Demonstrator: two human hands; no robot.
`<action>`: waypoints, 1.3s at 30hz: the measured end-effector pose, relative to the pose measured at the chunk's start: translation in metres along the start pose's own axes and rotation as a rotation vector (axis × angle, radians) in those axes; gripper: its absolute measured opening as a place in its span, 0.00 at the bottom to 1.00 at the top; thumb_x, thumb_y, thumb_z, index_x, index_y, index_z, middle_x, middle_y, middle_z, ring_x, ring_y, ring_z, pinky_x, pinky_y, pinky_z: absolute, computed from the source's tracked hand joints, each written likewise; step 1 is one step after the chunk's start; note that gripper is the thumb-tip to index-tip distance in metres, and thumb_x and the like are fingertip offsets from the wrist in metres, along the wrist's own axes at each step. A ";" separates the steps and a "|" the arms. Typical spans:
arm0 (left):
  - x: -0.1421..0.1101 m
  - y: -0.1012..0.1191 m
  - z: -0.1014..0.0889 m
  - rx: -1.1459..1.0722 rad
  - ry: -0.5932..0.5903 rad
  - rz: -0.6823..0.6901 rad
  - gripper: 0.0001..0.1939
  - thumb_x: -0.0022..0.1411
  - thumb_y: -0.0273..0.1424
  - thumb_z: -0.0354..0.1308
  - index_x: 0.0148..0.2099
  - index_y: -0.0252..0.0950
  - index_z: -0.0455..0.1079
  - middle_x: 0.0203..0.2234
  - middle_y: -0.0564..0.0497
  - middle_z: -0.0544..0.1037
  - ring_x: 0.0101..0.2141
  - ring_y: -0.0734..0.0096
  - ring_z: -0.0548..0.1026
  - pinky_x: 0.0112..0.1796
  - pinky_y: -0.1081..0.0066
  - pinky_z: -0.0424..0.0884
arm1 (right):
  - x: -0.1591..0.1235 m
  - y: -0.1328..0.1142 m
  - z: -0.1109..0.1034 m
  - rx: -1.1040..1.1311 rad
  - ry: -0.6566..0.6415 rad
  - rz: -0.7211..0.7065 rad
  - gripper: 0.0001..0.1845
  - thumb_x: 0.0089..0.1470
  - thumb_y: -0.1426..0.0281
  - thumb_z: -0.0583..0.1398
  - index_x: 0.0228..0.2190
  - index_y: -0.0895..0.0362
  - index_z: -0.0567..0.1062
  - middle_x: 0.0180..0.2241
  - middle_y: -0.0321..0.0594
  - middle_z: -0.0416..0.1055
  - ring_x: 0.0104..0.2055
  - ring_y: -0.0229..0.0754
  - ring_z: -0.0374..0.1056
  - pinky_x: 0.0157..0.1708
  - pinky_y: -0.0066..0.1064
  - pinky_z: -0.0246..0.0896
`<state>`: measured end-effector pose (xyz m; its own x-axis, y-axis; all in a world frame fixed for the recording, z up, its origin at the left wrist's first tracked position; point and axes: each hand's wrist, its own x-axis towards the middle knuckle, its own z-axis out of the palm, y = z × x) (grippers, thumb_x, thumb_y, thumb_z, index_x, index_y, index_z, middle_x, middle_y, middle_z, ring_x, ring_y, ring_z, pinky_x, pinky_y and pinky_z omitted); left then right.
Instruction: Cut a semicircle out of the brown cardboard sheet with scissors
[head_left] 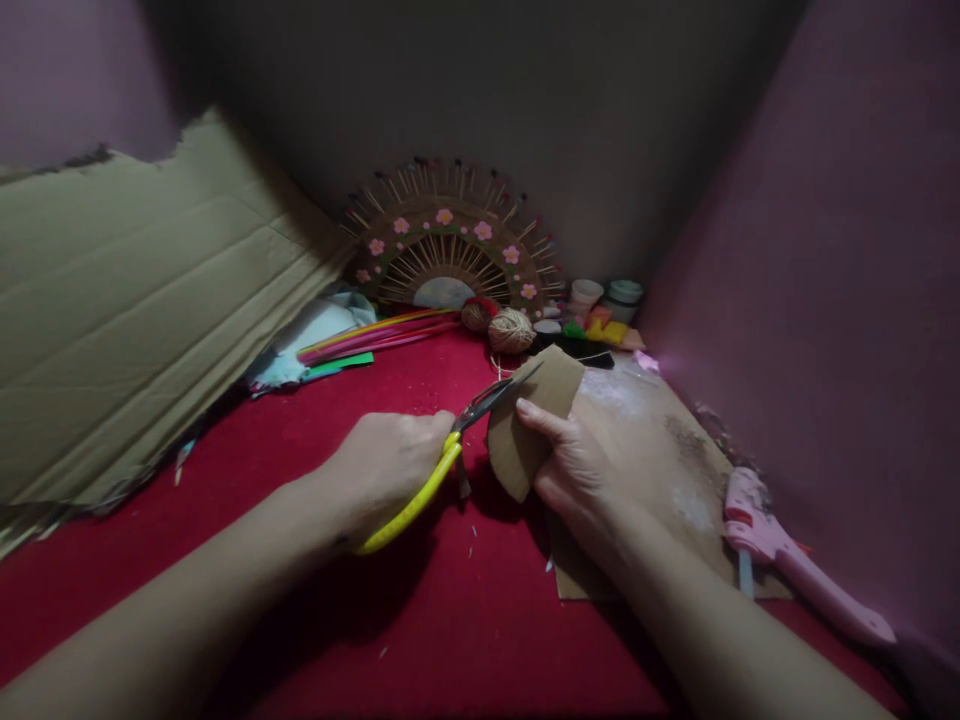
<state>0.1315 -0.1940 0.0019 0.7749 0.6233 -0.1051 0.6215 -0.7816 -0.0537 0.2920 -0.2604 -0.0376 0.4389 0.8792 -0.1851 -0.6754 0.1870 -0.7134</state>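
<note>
My left hand [386,470] is closed round the yellow handles of a pair of scissors [442,455], whose blades reach up to the right into the edge of a small rounded piece of brown cardboard [529,420]. My right hand [570,465] grips that cardboard piece from the right, with the thumb lying across its face. Both hands hover just above a red cloth surface [420,620]. Small paper scraps lie on the cloth below the blades.
A large corrugated cardboard sheet [127,310] leans at the left. A decorated half-round stick fan [450,250] stands at the back beside twine balls [510,330], small jars [604,297] and coloured strips [375,335]. A flat cardboard sheet [660,440] and a pink glue gun [787,555] lie at the right.
</note>
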 end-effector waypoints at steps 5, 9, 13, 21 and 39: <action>-0.001 0.004 -0.002 0.032 -0.030 0.024 0.12 0.66 0.31 0.44 0.45 0.32 0.66 0.34 0.40 0.80 0.34 0.54 0.78 0.26 0.67 0.60 | 0.001 0.001 -0.001 -0.011 0.000 -0.016 0.18 0.34 0.76 0.69 0.33 0.57 0.77 0.25 0.34 0.77 0.26 0.40 0.70 0.31 0.33 0.67; -0.001 0.004 0.000 0.072 -0.003 0.041 0.11 0.65 0.31 0.46 0.43 0.33 0.67 0.33 0.42 0.80 0.32 0.58 0.78 0.23 0.68 0.55 | 0.001 0.001 -0.001 -0.022 0.005 0.003 0.18 0.34 0.76 0.69 0.33 0.57 0.77 0.26 0.35 0.77 0.27 0.41 0.70 0.31 0.34 0.67; 0.000 0.003 0.004 0.088 0.038 0.041 0.11 0.65 0.32 0.46 0.41 0.33 0.67 0.29 0.42 0.79 0.29 0.59 0.77 0.22 0.68 0.50 | 0.001 0.001 -0.002 -0.026 0.013 0.020 0.19 0.33 0.76 0.69 0.33 0.57 0.76 0.26 0.35 0.77 0.27 0.41 0.70 0.32 0.35 0.67; -0.003 0.005 -0.002 0.074 -0.027 0.026 0.14 0.66 0.37 0.45 0.42 0.33 0.66 0.31 0.42 0.80 0.29 0.56 0.77 0.22 0.68 0.47 | 0.001 0.002 -0.002 -0.019 -0.002 0.000 0.21 0.33 0.76 0.69 0.35 0.57 0.76 0.27 0.35 0.77 0.28 0.41 0.70 0.32 0.36 0.67; -0.004 0.003 -0.007 0.150 -0.027 0.022 0.12 0.64 0.29 0.44 0.44 0.34 0.68 0.28 0.45 0.80 0.29 0.57 0.78 0.23 0.68 0.55 | 0.002 0.001 -0.002 -0.033 0.001 0.024 0.21 0.30 0.75 0.70 0.33 0.57 0.76 0.25 0.34 0.76 0.26 0.41 0.69 0.31 0.36 0.67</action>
<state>0.1315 -0.1989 0.0094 0.7835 0.6067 -0.1341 0.5786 -0.7911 -0.1984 0.2936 -0.2600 -0.0402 0.4238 0.8827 -0.2029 -0.6655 0.1516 -0.7308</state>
